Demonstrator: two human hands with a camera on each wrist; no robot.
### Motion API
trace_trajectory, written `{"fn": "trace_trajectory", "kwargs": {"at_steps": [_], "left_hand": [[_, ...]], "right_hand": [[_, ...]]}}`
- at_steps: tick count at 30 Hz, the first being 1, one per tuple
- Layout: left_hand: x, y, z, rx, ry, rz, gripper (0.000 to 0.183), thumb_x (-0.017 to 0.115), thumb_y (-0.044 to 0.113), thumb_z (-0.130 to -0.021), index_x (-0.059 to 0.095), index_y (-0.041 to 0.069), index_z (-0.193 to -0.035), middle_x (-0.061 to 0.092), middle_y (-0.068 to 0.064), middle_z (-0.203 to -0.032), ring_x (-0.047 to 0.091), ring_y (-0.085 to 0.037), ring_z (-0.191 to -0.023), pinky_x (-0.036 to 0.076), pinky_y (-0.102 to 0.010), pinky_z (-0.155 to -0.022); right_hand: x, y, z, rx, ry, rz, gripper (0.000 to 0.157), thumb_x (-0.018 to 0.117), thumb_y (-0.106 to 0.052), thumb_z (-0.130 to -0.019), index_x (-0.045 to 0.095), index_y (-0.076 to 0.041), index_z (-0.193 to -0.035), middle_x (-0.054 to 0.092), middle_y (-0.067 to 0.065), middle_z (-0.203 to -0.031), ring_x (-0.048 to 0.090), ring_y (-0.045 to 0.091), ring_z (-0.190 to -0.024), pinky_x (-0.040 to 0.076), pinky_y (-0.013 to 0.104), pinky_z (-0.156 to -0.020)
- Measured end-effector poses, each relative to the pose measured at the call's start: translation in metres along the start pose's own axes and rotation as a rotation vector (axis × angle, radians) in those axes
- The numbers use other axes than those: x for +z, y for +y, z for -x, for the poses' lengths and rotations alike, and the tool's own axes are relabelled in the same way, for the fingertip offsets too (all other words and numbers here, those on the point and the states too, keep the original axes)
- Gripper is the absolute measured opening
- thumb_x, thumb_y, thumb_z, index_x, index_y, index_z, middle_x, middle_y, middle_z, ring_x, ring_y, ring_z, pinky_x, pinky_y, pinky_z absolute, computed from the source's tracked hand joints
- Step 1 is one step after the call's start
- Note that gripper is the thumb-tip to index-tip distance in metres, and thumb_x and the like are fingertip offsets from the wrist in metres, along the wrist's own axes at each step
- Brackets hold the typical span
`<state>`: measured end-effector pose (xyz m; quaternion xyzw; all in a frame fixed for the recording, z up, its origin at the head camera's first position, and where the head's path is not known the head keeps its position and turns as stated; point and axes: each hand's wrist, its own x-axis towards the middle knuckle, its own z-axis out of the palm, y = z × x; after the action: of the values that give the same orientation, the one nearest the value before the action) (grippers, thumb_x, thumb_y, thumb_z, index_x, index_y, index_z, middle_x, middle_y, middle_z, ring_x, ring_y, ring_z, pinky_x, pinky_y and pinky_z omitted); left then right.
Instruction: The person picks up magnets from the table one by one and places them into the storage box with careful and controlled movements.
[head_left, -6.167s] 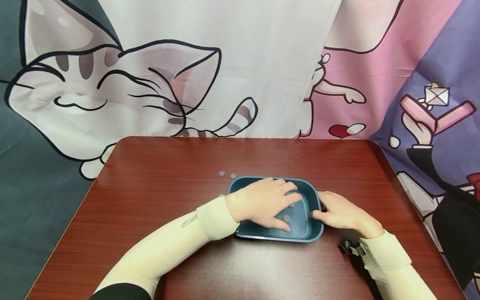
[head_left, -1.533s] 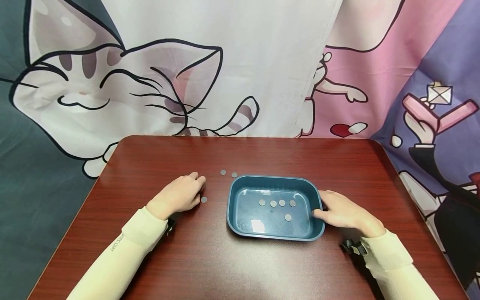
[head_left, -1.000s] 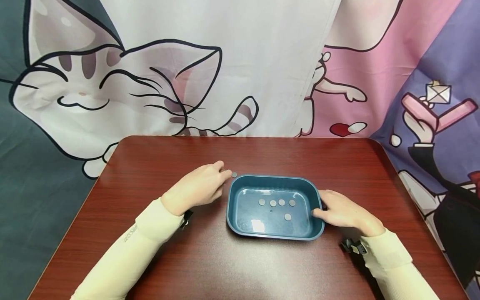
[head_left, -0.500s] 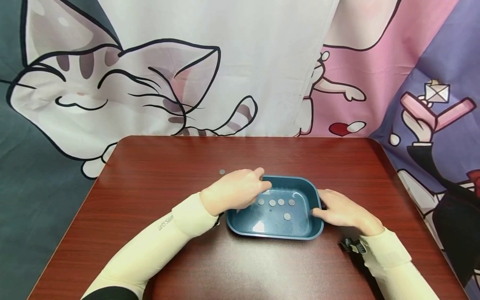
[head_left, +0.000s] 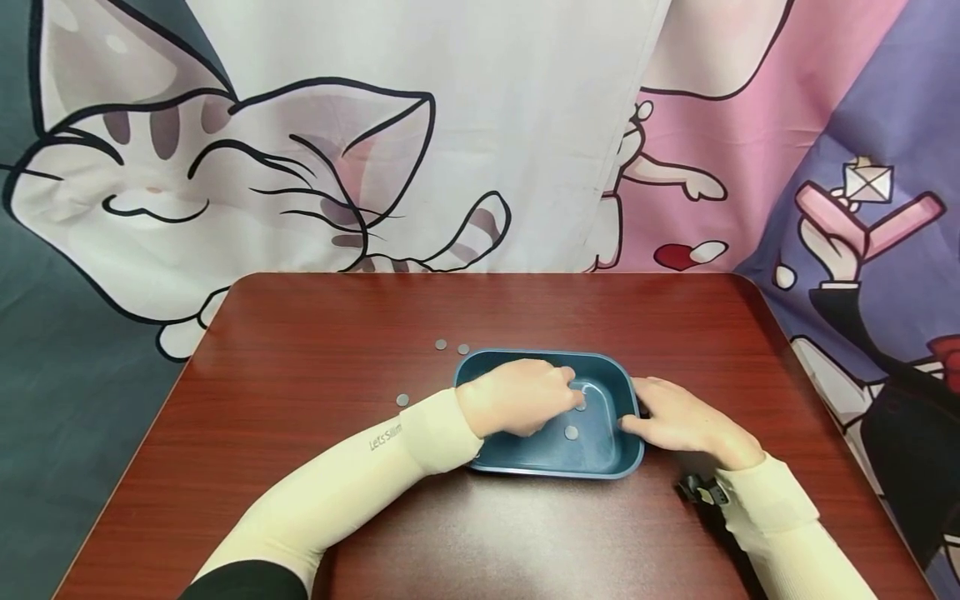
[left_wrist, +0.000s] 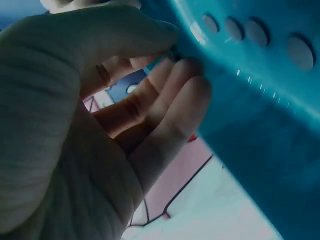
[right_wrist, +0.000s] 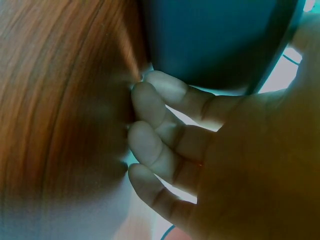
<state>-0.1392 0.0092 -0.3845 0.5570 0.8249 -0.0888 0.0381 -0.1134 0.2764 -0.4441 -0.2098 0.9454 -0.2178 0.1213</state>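
Note:
My left hand [head_left: 517, 398] is over the blue plastic tray [head_left: 555, 476], thumb and fingertips brought together. Between them, in the left wrist view, shows the small dark edge of a coin [left_wrist: 174, 53]. Several grey coins [left_wrist: 257, 31] lie flat on the tray floor; in the head view the hand covers most of them, with one coin [head_left: 572, 432] showing in front. My right hand [head_left: 686, 421] holds the tray's right end, thumb at the rim. In the right wrist view its fingers [right_wrist: 147, 142] bend down against the table beside the outer wall.
Two coins [head_left: 441, 344] lie on the brown wooden table [head_left: 330, 333] just beyond the tray's far left corner. Another coin [head_left: 402, 400] is left of the tray, close to my left sleeve. Behind the table hangs a cartoon-printed curtain [head_left: 525, 125].
My left hand has moved right from the table's left part, past the two far coins, to over the tray. The right hand and the tray stay in place.

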Motion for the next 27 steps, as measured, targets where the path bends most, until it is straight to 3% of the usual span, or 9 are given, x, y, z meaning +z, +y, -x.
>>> {"fn": "trace_trajectory", "kwargs": {"at_steps": [7, 14, 27], "left_hand": [[0.016, 0.007, -0.016, 0.058, -0.061, 0.0, 0.023, 0.063, 0.026, -0.102, 0.072, 0.023, -0.124, 0.069, 0.003, -0.109, 0.068, -0.013, -0.092, 0.057, -0.025, -0.084], [0.03, 0.01, -0.023, 0.088, -0.092, 0.003, 0.024, 0.069, 0.016, -0.096, 0.073, 0.025, -0.117, 0.069, 0.007, -0.113, 0.069, -0.011, -0.095, 0.057, -0.023, -0.086], [0.036, 0.011, -0.025, 0.099, -0.095, 0.006, 0.025, 0.072, 0.012, -0.091, 0.073, 0.028, -0.11, 0.067, 0.009, -0.109, 0.067, -0.011, -0.088, 0.057, -0.024, -0.083]], "right_hand": [[0.002, 0.002, -0.001, -0.022, 0.012, 0.004, 0.023, 0.072, -0.024, -0.09, 0.069, -0.019, -0.112, 0.068, -0.011, -0.098, 0.062, 0.01, -0.094, 0.054, 0.04, -0.089], [0.001, 0.003, 0.0, -0.012, 0.014, 0.007, 0.023, 0.072, -0.024, -0.09, 0.069, -0.018, -0.112, 0.068, -0.01, -0.098, 0.062, 0.011, -0.094, 0.054, 0.042, -0.089], [0.0, 0.001, 0.001, -0.004, 0.011, 0.007, 0.024, 0.071, -0.025, -0.09, 0.069, -0.018, -0.113, 0.068, -0.01, -0.1, 0.062, 0.012, -0.097, 0.054, 0.043, -0.091]]}}
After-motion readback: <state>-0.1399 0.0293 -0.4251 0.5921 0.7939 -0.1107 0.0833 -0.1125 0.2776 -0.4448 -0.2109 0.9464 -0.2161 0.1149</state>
